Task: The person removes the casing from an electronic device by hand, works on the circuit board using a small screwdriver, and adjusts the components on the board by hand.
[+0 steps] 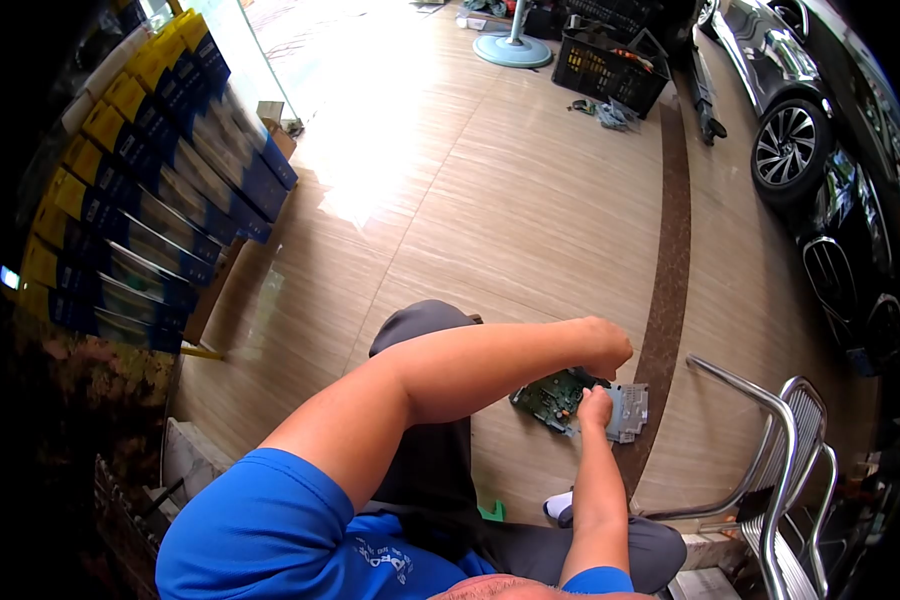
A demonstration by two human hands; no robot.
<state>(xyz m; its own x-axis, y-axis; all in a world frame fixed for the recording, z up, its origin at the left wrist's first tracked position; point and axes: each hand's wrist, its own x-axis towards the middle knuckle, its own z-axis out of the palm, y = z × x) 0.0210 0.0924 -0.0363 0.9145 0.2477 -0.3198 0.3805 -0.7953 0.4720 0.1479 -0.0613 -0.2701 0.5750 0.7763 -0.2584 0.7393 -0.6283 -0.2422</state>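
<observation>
A green circuit board with many small parts lies low in front of the knees, beside a grey metal plate with a notched edge. My left hand is above the board's upper right side, its fingers curled down; what they hold is hidden. Lower down, my right hand has its fingers pressed together at the seam between board and plate, on something too small to make out.
Blue and yellow packets hang on a rack at the left. A black crate and a round stand base are at the top. A metal chair stands at lower right, below a dark car.
</observation>
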